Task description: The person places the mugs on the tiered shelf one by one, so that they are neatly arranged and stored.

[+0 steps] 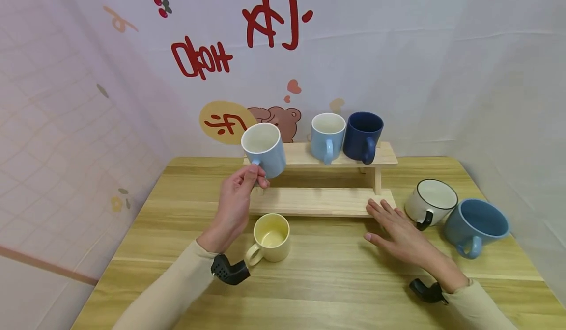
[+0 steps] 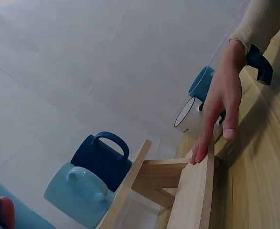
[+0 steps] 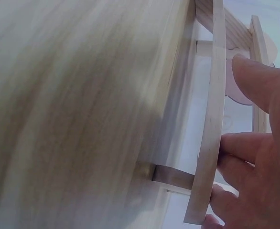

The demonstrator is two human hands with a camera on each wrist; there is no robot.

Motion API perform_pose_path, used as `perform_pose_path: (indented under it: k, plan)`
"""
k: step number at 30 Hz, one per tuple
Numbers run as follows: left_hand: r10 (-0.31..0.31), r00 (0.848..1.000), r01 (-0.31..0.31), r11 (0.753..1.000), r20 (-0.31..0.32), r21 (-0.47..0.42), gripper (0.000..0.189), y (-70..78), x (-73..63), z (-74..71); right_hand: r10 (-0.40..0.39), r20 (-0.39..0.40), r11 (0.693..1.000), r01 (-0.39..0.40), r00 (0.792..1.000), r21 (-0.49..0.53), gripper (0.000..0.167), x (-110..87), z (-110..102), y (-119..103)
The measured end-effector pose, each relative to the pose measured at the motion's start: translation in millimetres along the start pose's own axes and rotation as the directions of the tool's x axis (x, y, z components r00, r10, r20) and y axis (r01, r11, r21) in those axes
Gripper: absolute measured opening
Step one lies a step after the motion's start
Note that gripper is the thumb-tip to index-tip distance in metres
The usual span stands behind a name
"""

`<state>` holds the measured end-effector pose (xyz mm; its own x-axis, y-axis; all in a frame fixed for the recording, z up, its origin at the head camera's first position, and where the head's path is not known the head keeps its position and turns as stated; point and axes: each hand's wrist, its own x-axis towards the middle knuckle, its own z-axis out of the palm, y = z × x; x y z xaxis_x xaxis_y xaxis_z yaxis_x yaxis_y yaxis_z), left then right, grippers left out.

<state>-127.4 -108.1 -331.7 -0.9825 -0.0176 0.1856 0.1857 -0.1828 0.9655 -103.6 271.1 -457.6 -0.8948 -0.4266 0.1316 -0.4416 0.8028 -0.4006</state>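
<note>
One far-left blue mug (image 1: pixel 270 155), likely fragile, and my left fingers (image 1: pixel 264 182) pinch its handle (image 1: pixel 255 162), safest hold; right fingers (image 1: pixel 383 212), unclenched, touch the shelf (image 1: pixel 318 202).

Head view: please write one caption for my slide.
Left hand holds a light-blue mug by its handle; right hand rests on the lower shelf of a two-tier wooden rack.

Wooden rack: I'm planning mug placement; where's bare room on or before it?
Free: the lower shelf left of the right grip, and tabletop between that and the yellow mug. Crowded: right end of upper shelf (light-blue mug, navy mug); tabletop's right (white mug, blue mug).
</note>
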Motion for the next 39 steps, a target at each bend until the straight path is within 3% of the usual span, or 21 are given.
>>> perform_pose_path:
  k: [11, 20, 27, 39]
  plan:
    - [-0.065, 0.998, 0.065, 0.997, 0.004, 0.045, 0.035, -7.6, 21.1, 20.1, 0.001, 0.004, 1.000, -0.001, 1.000, -0.002, 0.075, 1.1, 0.3, 0.1]
    - [-0.047, 0.999, 0.046, 0.996, 0.008, 0.081, 0.035, -21.8, 40.7, 28.5, -0.014, 0.000, 1.000, 0.014, 1.000, 0.011, 0.074, 1.3, 1.1, 1.3]
    - [-0.077, 0.997, 0.077, 0.991, -0.007, 0.106, 0.036, -30.4, 54.1, 33.2, -0.015, -0.006, 1.000, 0.015, 1.000, 0.011, 0.074, 0.3, 0.4, 1.4]
    - [-0.073, 0.997, 0.077, 0.989, -0.039, 0.123, 0.039, -39.5, 64.2, 45.9, -0.004, 0.008, 1.000, 0.004, 1.000, 0.020, 0.074, -0.1, -0.5, 0.7]
